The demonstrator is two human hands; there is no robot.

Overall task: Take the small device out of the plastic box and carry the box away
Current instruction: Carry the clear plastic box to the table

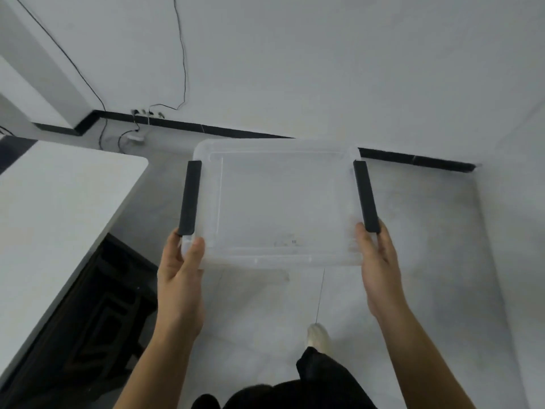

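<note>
floor (413,276): pale grey tile, bare across centre and right of view, open on every side beneath the box. bounded at far side by white wall (295,54) with black skirting (413,159) running along its foot; skirting steps around a corner at far left. second wall face at right edge, meeting the far wall at a corner.

white table (59,216): left of view, rounded near-right corner, right edge running diagonally toward lower left. dark frame visible beneath that edge. well apart from the box, with a strip of bare floor between table corner and box.

clear plastic box (277,202): held in mid-air over the floor, level, open top facing the camera. interior bare, floor visible through the base; small device not visible anywhere in view. rounded corners, rim unobstructed on far and near sides. black latch (190,197) along left rim, black latch (366,196) along right rim.

left hand (180,278): closed on near-left corner of the box, thumb over the rim, fingers beneath, just below the left latch end.

right hand (380,270): closed on near-right corner, thumb inside the rim, fingers outside touching the right latch end.

pale shoe (318,338): on the floor below the box, dark trouser leg behind.

black cables (182,54): hanging down far wall to plugs at the skirting, white adapter (135,137) on the floor nearby.
</note>
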